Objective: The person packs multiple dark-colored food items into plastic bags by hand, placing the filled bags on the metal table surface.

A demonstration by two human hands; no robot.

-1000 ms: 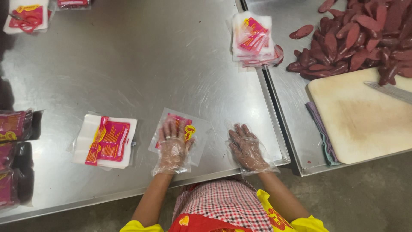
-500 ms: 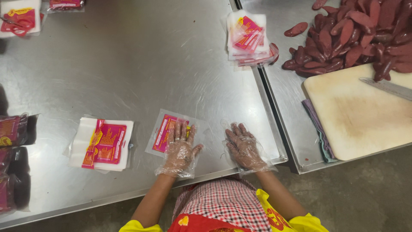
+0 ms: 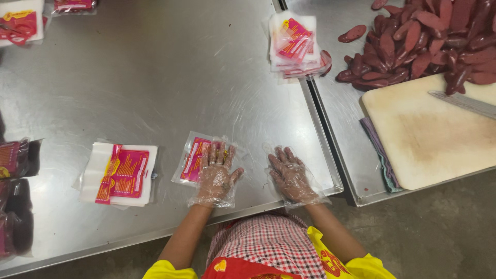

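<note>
Steel counter [image 3: 155,77] fills most of view; a second steel tray-counter [image 3: 341,119] butts against its right edge. On that one: big pale cutting board [image 3: 429,134] w/ a knife blade [image 3: 465,103] lying across its top corner, a heap of dark red sausages [image 3: 423,41] behind it, folded cloth [image 3: 380,155] tucked under the board's left edge.

Change since a sec ago: left hand [image 3: 216,175] has slid the single pink-and-clear pouch [image 3: 194,159] slightly left/toward the person and now lies flat on its right half, fingers spread, pressing it to the counter. Right hand [image 3: 292,175] was hovering near the edge; now it's flat on bare steel just right of the pouch, fingers spread, holding nothing. Both wear loose clear plastic gloves. Judging by that, pouch is being smoothed/pinned, not lifted yet.

Around: stack of same printed pouches [image 3: 120,173] near left of the hands, another stack [image 3: 295,46] at the far right edge by the sausages, more at far left corner [image 3: 20,20]. Filled dark packs [image 3: 18,196] at left edge. Nothing blocks the hands; counter edge is close below the wrists.
</note>
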